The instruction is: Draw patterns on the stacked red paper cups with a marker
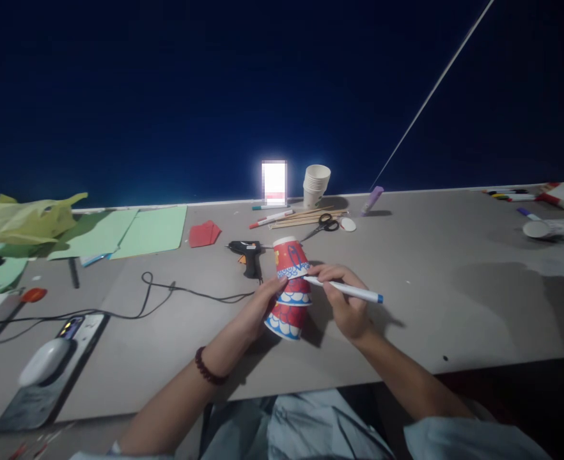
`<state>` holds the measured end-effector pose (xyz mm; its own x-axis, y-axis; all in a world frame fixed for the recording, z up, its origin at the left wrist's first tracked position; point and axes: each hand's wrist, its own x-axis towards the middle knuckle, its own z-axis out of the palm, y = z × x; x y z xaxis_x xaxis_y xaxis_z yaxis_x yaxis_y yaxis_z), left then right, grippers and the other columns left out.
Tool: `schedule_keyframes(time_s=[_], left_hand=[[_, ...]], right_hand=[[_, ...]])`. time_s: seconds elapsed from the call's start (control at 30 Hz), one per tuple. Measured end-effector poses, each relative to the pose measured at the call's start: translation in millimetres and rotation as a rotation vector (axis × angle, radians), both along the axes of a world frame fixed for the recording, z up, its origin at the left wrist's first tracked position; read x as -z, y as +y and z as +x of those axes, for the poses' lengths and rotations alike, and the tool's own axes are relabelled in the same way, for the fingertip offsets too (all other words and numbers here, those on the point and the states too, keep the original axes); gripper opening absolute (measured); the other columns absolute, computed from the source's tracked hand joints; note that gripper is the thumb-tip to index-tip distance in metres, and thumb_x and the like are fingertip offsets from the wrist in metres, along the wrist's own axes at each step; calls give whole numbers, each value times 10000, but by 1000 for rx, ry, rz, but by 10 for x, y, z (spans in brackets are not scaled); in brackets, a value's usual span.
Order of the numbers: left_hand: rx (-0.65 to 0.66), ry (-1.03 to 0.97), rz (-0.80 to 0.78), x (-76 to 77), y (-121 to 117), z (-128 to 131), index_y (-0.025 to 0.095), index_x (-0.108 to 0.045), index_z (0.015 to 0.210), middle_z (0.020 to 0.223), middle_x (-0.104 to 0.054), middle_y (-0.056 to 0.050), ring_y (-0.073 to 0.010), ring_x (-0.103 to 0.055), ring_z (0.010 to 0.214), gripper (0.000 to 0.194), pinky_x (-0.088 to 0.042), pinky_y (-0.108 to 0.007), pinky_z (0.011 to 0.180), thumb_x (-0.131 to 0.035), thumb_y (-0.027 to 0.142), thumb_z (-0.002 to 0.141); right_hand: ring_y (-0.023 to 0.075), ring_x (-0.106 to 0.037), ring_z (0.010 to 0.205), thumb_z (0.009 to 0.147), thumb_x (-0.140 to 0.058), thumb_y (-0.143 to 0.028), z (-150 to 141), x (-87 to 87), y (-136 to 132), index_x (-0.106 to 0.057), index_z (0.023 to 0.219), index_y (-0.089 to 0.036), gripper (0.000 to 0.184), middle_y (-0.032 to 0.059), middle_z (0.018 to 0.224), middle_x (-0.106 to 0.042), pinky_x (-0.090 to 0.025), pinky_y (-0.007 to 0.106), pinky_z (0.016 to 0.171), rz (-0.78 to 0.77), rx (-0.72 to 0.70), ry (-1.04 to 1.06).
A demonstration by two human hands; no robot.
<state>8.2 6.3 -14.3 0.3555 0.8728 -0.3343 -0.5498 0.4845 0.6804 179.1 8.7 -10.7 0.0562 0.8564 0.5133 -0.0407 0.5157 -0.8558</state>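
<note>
My left hand (261,303) grips a stack of inverted paper cups (292,291) from its left side; most of the fingers are hidden behind it. The cups are coloured red, with blue and white scalloped bands along their rims. Between the fingers of my right hand (346,303) is a white marker (359,292) with a blue end, held like a pen. Its tip points left and meets, or nearly meets, the rim band of the uppermost cup. Just beyond the cups lies a black glue gun (248,255) on the table.
Behind the cups are scissors (327,223), wooden sticks (305,218), stacked white cups (316,185) and an upright purple glue stick (372,200). A black cable (200,298) crosses the left side near a phone (32,402). Green paper (152,230) and a yellow bag (27,220) lie far left.
</note>
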Motion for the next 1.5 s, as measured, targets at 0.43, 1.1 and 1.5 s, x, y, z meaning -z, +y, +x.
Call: schedule_keyframes(time_s=[0.43,1.1,1.5], left_hand=[[8,2,7,3,14,-6,107,-753,1007,832,-768,-104,-200,-700,703,389,-542,-302,729,-805,405,763],[0,14,-10,-28,6,0,99,-751,1019,827,-767,-109,-204,-701,694,401,-541,-296,714,-794,412,771],[59,-49,-43,24,12,2,98,-734,1081,906,-770,-118,-215,-711,768,399,-542,-323,786,-746,402,824]], right_hand=[[223,-713,914,923,-582,-215,9,40,3,-663,850,-226,109,64,934,-746,-577,403,836,15,-30,50],[226,-706,888,903,-586,-204,10,-19,-5,-659,809,-219,120,64,899,-728,-575,403,816,23,-13,17],[242,-692,921,898,-584,-225,-3,141,21,-664,864,-241,88,48,894,-713,-553,458,882,2,-45,195]])
